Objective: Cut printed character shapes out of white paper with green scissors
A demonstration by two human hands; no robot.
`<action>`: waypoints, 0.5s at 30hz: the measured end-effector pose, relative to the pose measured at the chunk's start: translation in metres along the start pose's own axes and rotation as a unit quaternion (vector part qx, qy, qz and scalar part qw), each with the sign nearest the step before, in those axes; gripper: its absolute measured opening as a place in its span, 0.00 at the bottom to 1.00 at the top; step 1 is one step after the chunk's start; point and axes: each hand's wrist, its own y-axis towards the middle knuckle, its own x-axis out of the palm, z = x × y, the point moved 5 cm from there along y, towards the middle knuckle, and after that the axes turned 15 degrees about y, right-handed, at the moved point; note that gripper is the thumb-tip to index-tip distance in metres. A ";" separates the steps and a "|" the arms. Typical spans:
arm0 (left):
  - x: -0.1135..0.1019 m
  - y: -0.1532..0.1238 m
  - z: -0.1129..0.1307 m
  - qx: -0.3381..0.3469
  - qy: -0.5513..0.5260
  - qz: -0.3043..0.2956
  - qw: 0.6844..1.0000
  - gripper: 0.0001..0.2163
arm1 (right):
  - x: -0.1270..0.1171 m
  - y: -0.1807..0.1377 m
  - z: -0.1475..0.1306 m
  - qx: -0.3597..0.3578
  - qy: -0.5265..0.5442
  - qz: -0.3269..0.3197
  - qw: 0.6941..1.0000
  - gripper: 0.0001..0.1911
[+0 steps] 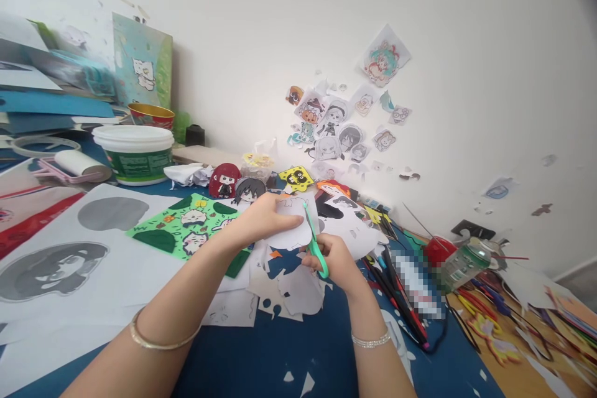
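My left hand [273,219] is closed on a white piece of paper [291,237] with faint outlines drawn on it, the thumb pressed on top. In my right hand [332,256] are green-handled scissors [316,254], their blades pointing up and away at the paper's right edge. Whether the blades are fully closed is hard to see. Below both hands lie cut paper scraps [298,292] on the blue table cover [261,360]. A green sheet with cartoon figures [175,221] lies left of my left hand, partly behind the forearm.
Printed sheets [135,249] cover the left side. A white-lidded tub [135,158] stands behind them. Cartoon cutouts [296,178] lie along the wall. Pens [396,298], a tilted jar [466,264] and loose craft pieces [494,336] crowd the right.
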 end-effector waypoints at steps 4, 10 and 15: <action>0.000 0.000 0.000 -0.014 0.007 -0.008 1.000 0.14 | -0.001 0.001 0.001 -0.002 0.003 0.002 1.000 0.19; 0.004 0.002 -0.003 -0.004 -0.014 -0.032 0.999 0.15 | 0.001 0.002 0.001 -0.013 0.040 -0.005 0.999 0.19; 0.008 0.004 -0.006 -0.005 -0.036 -0.022 0.999 0.15 | 0.003 0.002 0.000 -0.026 0.070 0.008 0.997 0.17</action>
